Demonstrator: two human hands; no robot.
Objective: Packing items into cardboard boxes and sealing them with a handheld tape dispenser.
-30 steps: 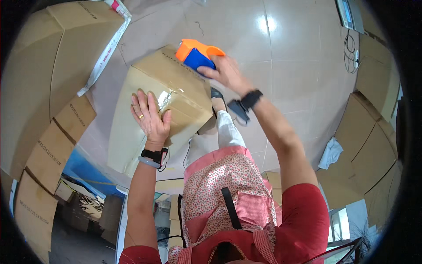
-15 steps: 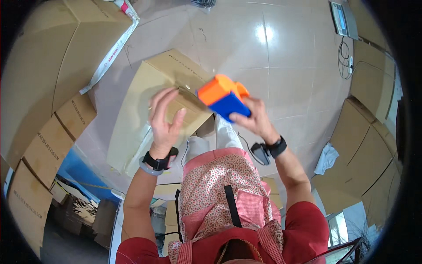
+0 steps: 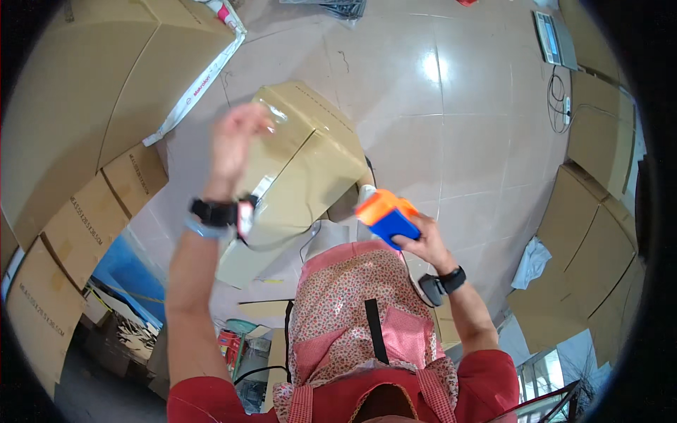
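Observation:
A brown cardboard box (image 3: 303, 162) sits on the floor ahead of me, its long seam running across the side facing up. Over the box's far left edge is my left hand (image 3: 241, 135), fingers bent but smeared by motion; whether it holds anything is unclear. A shiny bit of clear tape (image 3: 279, 113) shows on the box beside those fingers. My right hand (image 3: 423, 241) is closed around an orange and blue tape dispenser (image 3: 389, 220), held near my apron, just right of the box and apart from it.
Large cardboard boxes (image 3: 77, 84) stand along the left, with smaller printed boxes (image 3: 81, 215) below them. More cartons (image 3: 575, 233) line the right side, near a white cloth (image 3: 532, 262). A flat device with a screen (image 3: 549, 39) and a coiled cable (image 3: 557, 99) lie at the far right.
My left hand has moved away and left to the box's far edge. The tape dispenser has come nearer and right in my right hand. The box now shows its flaps meeting at a seam.

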